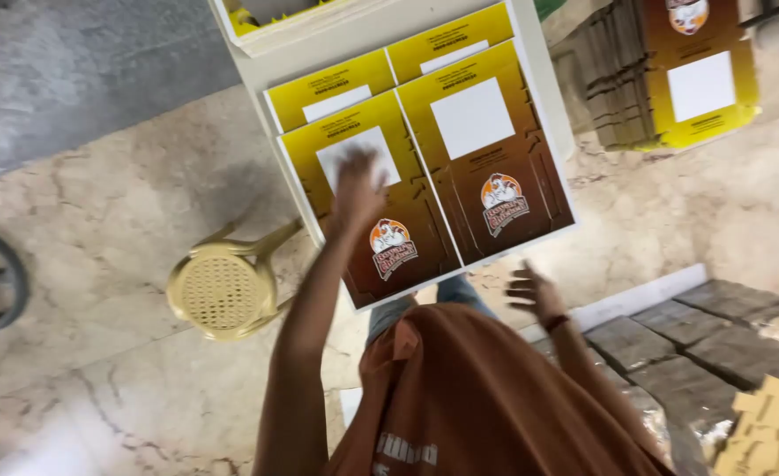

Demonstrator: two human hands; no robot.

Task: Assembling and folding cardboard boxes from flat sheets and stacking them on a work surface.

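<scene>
I see my left hand [357,189] spread flat on a glossy yellow-brown flat carton sheet [380,220] mid-frame on the white desk [270,75]; my right hand [535,293] hovers open, fingers splayed, blurred.

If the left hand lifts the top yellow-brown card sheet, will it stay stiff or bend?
The sheet looks thin, flat and wide, so it would probably bend when lifted by one edge. Its surface seems glossy, so the left hand may slip on it. It is likely light.
</scene>
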